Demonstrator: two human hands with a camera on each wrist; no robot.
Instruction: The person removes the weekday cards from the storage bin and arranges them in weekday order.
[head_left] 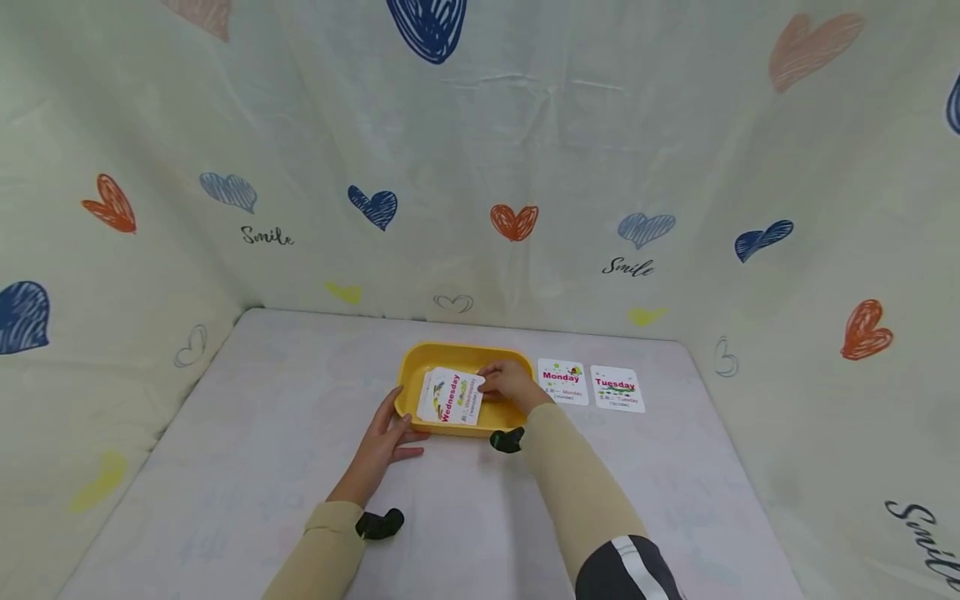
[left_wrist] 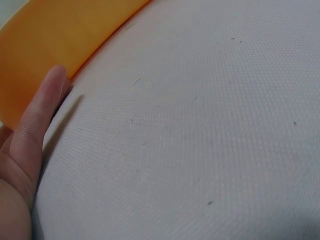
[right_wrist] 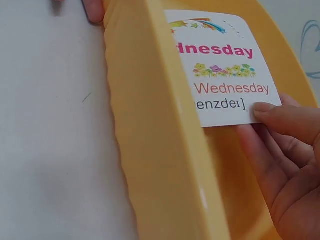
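Note:
In the head view my right hand (head_left: 513,385) reaches into a yellow tray (head_left: 463,354) and pinches the edge of a white Wednesday card (head_left: 471,398). The right wrist view shows the thumb of the right hand (right_wrist: 287,150) on the printed face of the Wednesday card (right_wrist: 225,75), fingers behind it. More white cards (head_left: 429,400) overlap it on the left. My left hand (head_left: 378,446) lies against the near left corner of the tray, fingers spread. A straight finger (left_wrist: 42,105) touches the yellow outer wall in the left wrist view.
Right of the tray, a Monday card (head_left: 562,382) and a Tuesday card (head_left: 617,389) lie side by side on the white table (head_left: 465,525). A curtain (head_left: 450,142) printed with hearts stands behind the table and along its sides.

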